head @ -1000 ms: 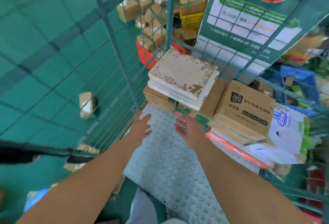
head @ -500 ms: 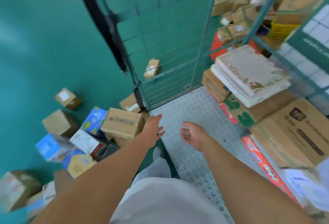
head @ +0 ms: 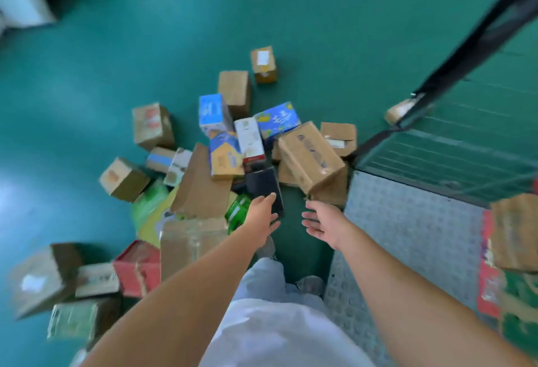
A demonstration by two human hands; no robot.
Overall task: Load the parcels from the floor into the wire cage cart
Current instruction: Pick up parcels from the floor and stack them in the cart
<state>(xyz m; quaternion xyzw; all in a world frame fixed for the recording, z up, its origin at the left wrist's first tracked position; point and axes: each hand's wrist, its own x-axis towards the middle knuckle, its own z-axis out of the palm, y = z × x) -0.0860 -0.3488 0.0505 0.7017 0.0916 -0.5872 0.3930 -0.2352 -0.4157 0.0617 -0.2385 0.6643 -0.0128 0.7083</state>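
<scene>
Several parcels lie heaped on the green floor ahead of me: brown cartons, blue printed boxes [head: 276, 117], a black flat box [head: 263, 184] and a tilted brown carton [head: 310, 155]. My left hand [head: 262, 218] hangs open over the near end of the black box, holding nothing. My right hand [head: 323, 222] is open too, palm turned left, just below the tilted carton. The wire cage cart stands at the right, with its studded grey floor plate [head: 407, 235] and green mesh wall [head: 465, 145]. Loaded parcels [head: 515, 232] show at the right edge.
A black strap [head: 477, 43] runs diagonally along the cage's open side. More cartons sit at lower left, among them a red box [head: 136, 269] and a large brown one [head: 40, 276]. My legs in pale trousers [head: 270, 288] stand between pile and cart.
My view has swung left from the cage's inside to the floor pile. Both empty hands came out of the cart and now reach over the parcels.
</scene>
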